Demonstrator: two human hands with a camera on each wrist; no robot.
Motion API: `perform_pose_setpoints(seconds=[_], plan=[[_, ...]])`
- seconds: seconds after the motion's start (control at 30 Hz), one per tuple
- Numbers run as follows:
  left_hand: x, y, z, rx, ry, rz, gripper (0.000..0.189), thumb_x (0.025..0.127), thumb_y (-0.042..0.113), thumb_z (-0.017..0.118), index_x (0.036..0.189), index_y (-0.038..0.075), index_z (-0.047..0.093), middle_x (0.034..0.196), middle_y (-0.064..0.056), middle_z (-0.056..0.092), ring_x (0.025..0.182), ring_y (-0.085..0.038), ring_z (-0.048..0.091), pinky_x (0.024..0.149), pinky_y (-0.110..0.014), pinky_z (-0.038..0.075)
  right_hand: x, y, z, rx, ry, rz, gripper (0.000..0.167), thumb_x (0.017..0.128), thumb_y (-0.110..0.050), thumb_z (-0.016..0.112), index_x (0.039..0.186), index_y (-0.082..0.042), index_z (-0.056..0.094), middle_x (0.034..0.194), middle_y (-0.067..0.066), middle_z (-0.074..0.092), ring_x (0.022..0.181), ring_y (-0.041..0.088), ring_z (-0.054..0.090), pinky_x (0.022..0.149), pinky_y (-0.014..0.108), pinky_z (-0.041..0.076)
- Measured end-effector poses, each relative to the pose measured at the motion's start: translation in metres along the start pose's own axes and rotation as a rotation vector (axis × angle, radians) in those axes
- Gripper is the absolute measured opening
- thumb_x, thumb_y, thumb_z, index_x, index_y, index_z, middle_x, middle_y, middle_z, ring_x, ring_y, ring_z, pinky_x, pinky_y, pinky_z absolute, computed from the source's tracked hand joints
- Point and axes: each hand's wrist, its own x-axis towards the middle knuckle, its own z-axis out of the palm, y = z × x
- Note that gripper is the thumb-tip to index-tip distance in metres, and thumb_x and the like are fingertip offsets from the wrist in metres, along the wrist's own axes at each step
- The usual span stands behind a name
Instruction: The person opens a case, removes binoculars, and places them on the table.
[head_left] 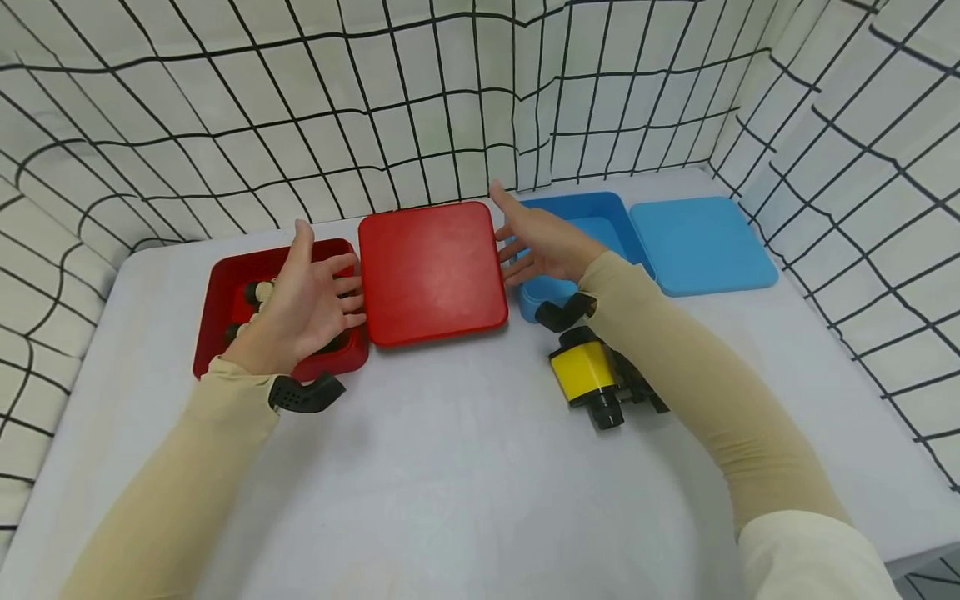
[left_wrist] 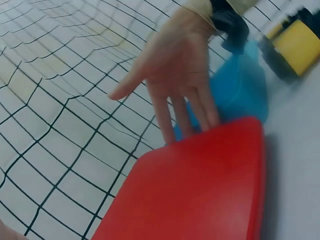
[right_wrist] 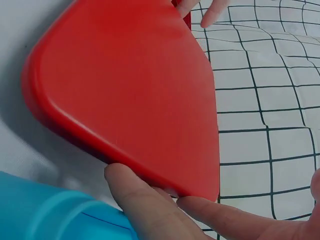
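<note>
A red square lid lies between my two hands, its shadow falling on the white table below. Its left edge meets the fingertips of my left hand, which has straight, spread fingers, palm inward and thumb up. That hand reaches over a red box holding cream and black pieces, partly hidden by it. Along the lid's opposite edge are the fingertips of my right hand, also spread with the thumb up. In the right wrist view, the right fingers touch the lid's rim.
Behind my right hand stands a blue box, with a round blue piece in front. A light blue lid lies farther right. Yellow and black binoculars are partly under my right forearm. Black wire mesh borders the table.
</note>
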Motion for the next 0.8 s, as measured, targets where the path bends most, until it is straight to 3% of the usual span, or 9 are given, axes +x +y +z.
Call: perform_pose_setpoints(seconds=[0.2, 0.43, 0.8], plan=[[0.004, -0.002, 0.004, 0.006, 0.049, 0.002, 0.102, 0.09, 0.089, 0.015, 0.164, 0.028, -0.019, 0.175, -0.006, -0.02, 0.163, -0.036, -0.016, 0.133, -0.054, -0.006, 0.005, -0.005, 0.005, 0.042, -0.016, 0.041, 0.103, 0.093, -0.086, 0.03, 0.162, -0.01, 0.028, 0.155, 0.019, 0.046, 0.132, 0.042, 0.059, 0.107, 0.048, 0.055], [0.014, -0.005, 0.009, -0.038, 0.082, 0.001, 0.101, 0.088, 0.09, 0.012, 0.164, 0.032, -0.016, 0.175, -0.004, -0.021, 0.163, -0.035, -0.018, 0.133, -0.054, -0.009, 0.011, -0.005, 0.015, 0.147, -0.066, 0.085, 0.102, 0.093, -0.084, 0.032, 0.167, -0.019, 0.007, 0.168, 0.019, 0.024, 0.152, 0.05, 0.033, 0.118, 0.059, 0.042], [0.025, -0.012, 0.013, -0.052, 0.168, -0.033, 0.098, 0.09, 0.088, 0.009, 0.165, 0.03, -0.013, 0.176, -0.002, -0.016, 0.164, -0.03, -0.013, 0.132, -0.053, -0.009, 0.014, -0.004, 0.021, 0.161, -0.066, 0.087, 0.102, 0.091, -0.087, 0.027, 0.167, -0.026, -0.005, 0.169, 0.022, 0.021, 0.153, 0.054, 0.029, 0.122, 0.062, 0.036]])
